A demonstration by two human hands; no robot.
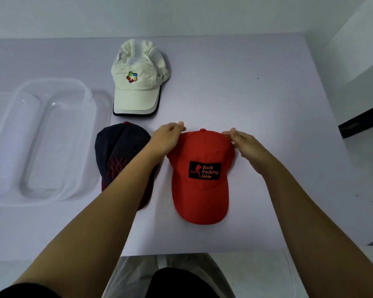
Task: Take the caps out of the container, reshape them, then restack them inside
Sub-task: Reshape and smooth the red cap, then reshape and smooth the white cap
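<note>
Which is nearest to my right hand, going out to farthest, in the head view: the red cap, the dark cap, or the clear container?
1. Red cap: the right hand pinches its crown edge.
2. Dark cap: on the table, left of the red cap.
3. Clear container: at the table's far left.

Bare indoor workspace, plain white walls (181, 14), pale lilac table (278, 100), exact kind of room unclear

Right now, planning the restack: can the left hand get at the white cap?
Probably yes: the left hand grips the red cap just short of the white cap, with only bare table between them.
</note>
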